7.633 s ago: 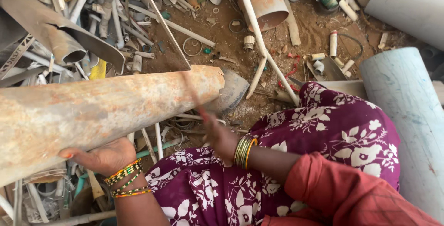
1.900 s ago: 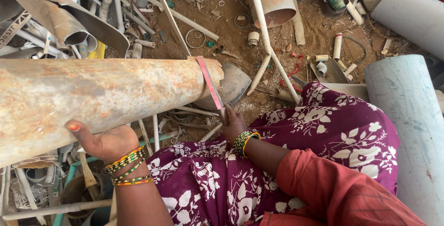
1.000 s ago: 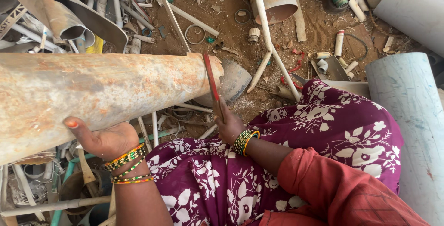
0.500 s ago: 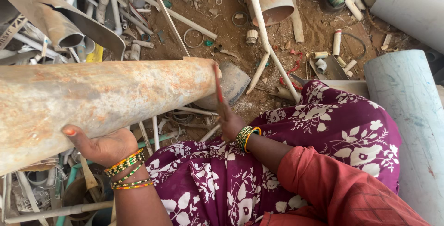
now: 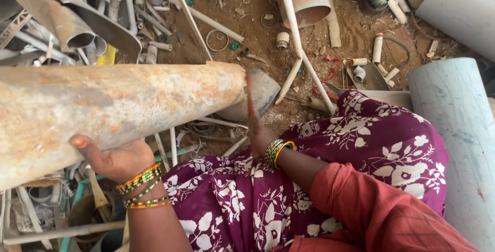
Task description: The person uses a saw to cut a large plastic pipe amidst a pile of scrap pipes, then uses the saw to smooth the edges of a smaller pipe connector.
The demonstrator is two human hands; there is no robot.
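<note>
Scrap pipes litter bare dirt. Left hand (image 5: 116, 159) cups the big rusty pipe (image 5: 113, 107) from below; right hand (image 5: 259, 137) grips a thin red blade (image 5: 249, 96) (blurred) at the pipe's end.

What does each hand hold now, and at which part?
The left hand supports the large dirty pipe from below, mid-length. The right hand grips a thin red blade at its lower end.

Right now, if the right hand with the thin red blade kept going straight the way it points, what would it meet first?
The right hand points its thin red blade up toward the end of the large rusty pipe. It would probably meet that pipe's rim first, though depth is unclear; the grey stone lies just behind.
</note>
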